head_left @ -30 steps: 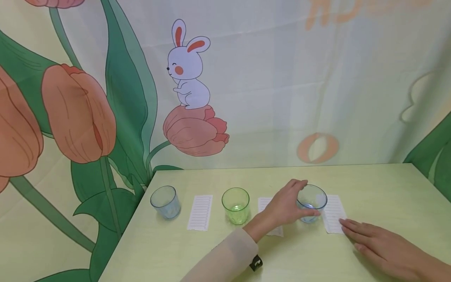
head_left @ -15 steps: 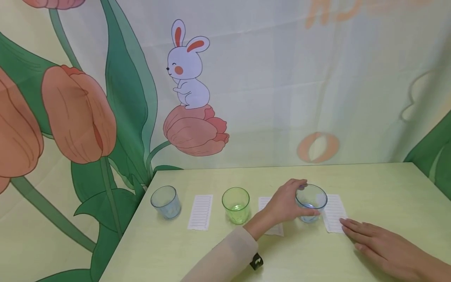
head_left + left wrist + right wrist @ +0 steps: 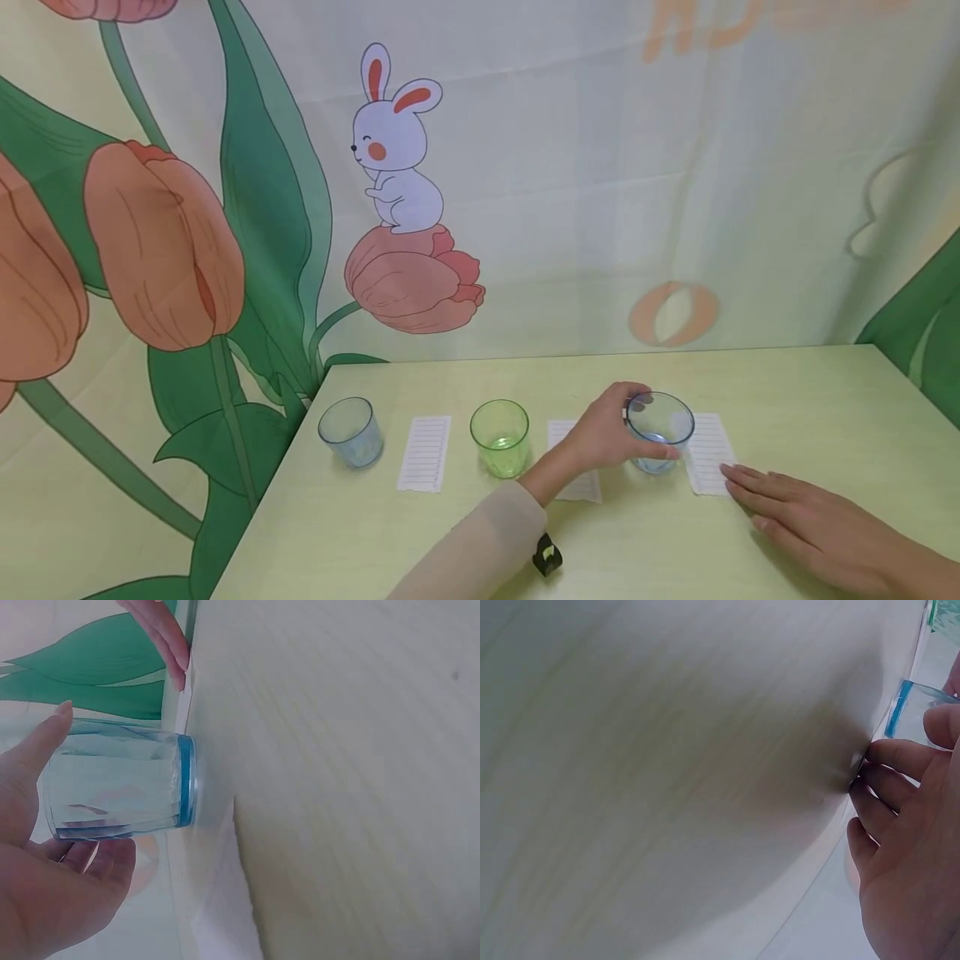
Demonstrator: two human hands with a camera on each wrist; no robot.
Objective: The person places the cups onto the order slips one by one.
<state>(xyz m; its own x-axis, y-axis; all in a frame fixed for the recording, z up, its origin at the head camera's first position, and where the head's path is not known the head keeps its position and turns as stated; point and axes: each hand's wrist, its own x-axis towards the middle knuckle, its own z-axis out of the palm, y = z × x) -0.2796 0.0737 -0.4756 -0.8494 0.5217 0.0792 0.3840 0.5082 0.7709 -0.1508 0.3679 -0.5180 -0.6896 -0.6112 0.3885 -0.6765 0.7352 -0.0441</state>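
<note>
My left hand (image 3: pixel 609 433) grips a clear blue drinking glass (image 3: pixel 660 427) from its left side, thumb across the near side and fingers behind the rim. In the left wrist view the same glass (image 3: pixel 112 780) has its thick blue base right at the tabletop. A lined paper strip (image 3: pixel 709 454) lies just right of this glass. On that strip's lower right edge rest the straight fingertips of my right hand (image 3: pixel 798 512), palm down. Another lined strip (image 3: pixel 562 432) is partly hidden under my left wrist.
Farther left on the pale table (image 3: pixel 817 408) stand a green glass (image 3: pixel 501 442) and a light blue glass (image 3: pixel 352 433), with a lined paper strip (image 3: pixel 424 454) between them. A small black item (image 3: pixel 547 556) shows beside the left sleeve. Behind hangs a printed cloth (image 3: pixel 555 183).
The head view has shifted very slightly. Both hands, the glasses and the paper strips keep practically the same places.
</note>
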